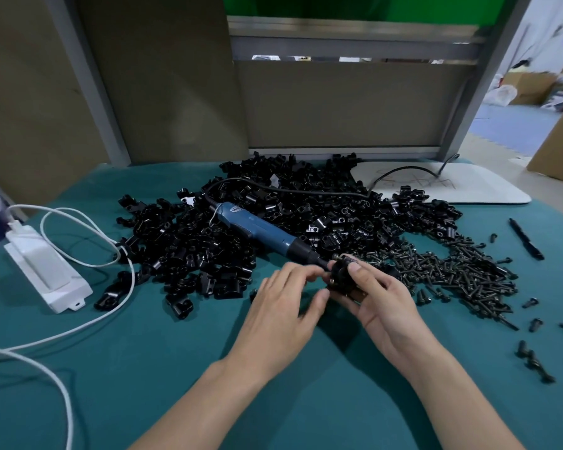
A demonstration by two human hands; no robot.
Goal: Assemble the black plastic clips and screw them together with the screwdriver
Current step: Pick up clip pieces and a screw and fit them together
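Note:
My right hand [382, 297] grips a black clip assembly [342, 276] just above the green cloth, with a brass-coloured screw showing at its left side. My left hand [286, 306] meets it from the left, fingertips curled against the clip's near side. The blue electric screwdriver [257, 230] lies on the big heap of black plastic clips [208, 241], its bit pointing toward the held clip. Nobody holds the screwdriver. A spread of black screws [452, 274] lies to the right of my hands.
A white power box [46, 271] with white cables sits at the left. A black pen [527, 238] and several loose screws [533, 362] lie at the right. A white pad [468, 190] rests at the back right below a grey-framed partition.

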